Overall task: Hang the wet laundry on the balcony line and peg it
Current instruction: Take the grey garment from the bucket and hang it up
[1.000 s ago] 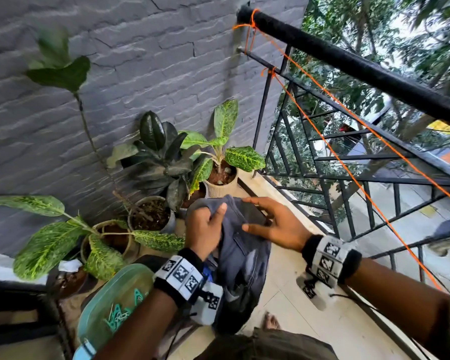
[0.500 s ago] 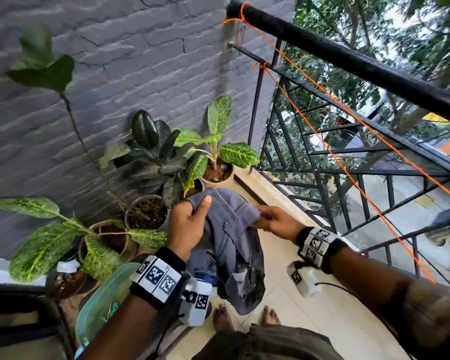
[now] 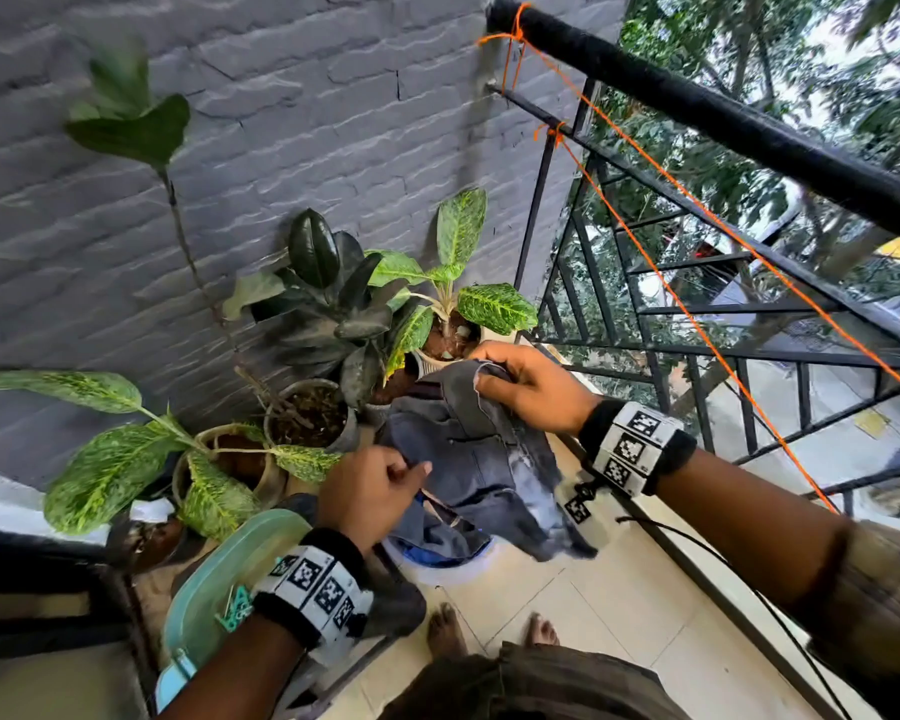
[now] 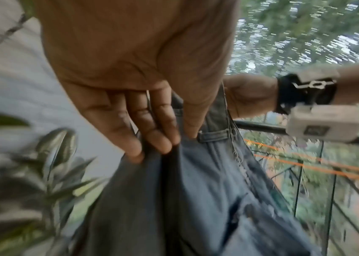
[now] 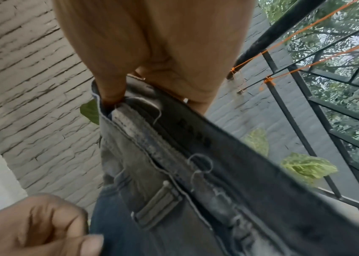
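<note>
Between the potted plants (image 3: 333, 324) and the railing (image 3: 697, 111), you are holding the wet jeans (image 3: 479, 470) by the waistband, your right hand (image 3: 531, 387) pinching its top edge and your left hand (image 3: 370, 491) gripping a lower fold. Be spreading the waistband flat and level before you are lifting it toward the orange line (image 3: 697, 324), keeping both pinches firm because wet denim is heavy.

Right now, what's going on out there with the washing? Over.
Both hands on the jeans: left hand pinches one edge, right hand grips the waistband. Orange line bare, nothing hung. Potted plants close behind.
</note>
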Demonstrator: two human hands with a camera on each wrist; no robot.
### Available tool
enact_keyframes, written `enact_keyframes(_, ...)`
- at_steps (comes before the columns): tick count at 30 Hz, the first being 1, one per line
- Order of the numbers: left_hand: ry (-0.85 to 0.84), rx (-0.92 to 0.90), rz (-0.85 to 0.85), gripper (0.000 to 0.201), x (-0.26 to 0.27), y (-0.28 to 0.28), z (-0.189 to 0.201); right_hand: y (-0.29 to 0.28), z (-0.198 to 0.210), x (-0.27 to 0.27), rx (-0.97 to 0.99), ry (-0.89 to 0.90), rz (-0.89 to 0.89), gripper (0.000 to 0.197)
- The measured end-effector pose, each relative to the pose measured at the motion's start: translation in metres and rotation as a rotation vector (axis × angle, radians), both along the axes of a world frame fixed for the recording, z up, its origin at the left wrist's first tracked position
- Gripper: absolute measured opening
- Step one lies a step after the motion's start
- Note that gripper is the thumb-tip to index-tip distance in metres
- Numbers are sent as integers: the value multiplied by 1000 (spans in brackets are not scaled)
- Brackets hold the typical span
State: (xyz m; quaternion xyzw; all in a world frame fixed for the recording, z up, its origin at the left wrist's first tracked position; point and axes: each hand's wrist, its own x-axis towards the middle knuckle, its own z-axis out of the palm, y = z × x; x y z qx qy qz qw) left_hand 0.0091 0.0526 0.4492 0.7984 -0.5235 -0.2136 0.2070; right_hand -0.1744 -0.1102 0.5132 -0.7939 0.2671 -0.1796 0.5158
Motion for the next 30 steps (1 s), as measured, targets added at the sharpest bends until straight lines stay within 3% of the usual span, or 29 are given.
enact_keyframes(2,-32,-163,-6,31,0,-5,11,1,5,7,24,-35,17,9)
enact_keyframes(3,-22,-235,-39,34,0,-8,15,1,9,10,38,-57,20,9)
enact_keyframes(6,41,-297,-97,75,-7,-16,16,0,21,15,86,-112,33,9)
enact_keyframes(9,0,-483,-13,75,-13,-21,17,-5,30,12,85,-105,103,8)
enact_keyframes(11,-40,-569,-58,76,-13,-27,25,-7,30,8,63,-85,152,12)
enact_keyframes(14,14,-450,-266,61,-11,-38,30,-5,25,2,73,-57,138,14)
enact_keyframes(16,66,-359,-285,54,-8,-45,27,-5,19,-2,83,-51,84,11)
enact_keyframes(19,-10,-396,-310,55,-9,-49,28,-6,11,-12,87,-86,-45,10)
enact_keyframes(23,-75,-457,-360,54,-13,-63,46,-8,-10,-41,62,-99,-220,37)
enact_keyframes(25,-70,-481,-357,59,-15,-68,61,-6,-26,-61,92,-69,-258,40)
enact_keyframes(27,-36,-540,-333,55,-15,-71,79,-4,-47,-88,152,16,-260,45)
enact_keyframes(30,-22,-608,-311,54,-14,-75,102,-1,-88,-123,73,230,-228,76)
